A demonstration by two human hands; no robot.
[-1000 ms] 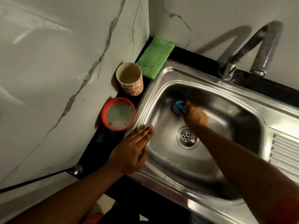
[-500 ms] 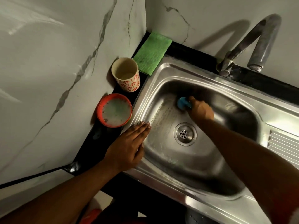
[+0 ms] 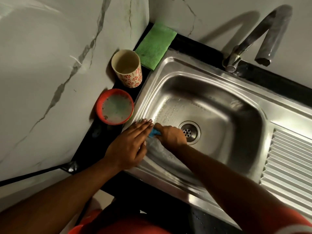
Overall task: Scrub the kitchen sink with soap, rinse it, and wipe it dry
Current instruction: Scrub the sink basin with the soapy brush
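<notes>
Barely visible sponge (image 3: 152,133) (under right hand (image 3: 170,137))

The one head-worn wide-angle camera is looking steeply down and forward, facing the corner where the marble walls (image 3: 50,73) are meeting. It is sitting close above the steel sink (image 3: 177,65), with the faucet (image 3: 263,36) showing at the top right edge.
</notes>
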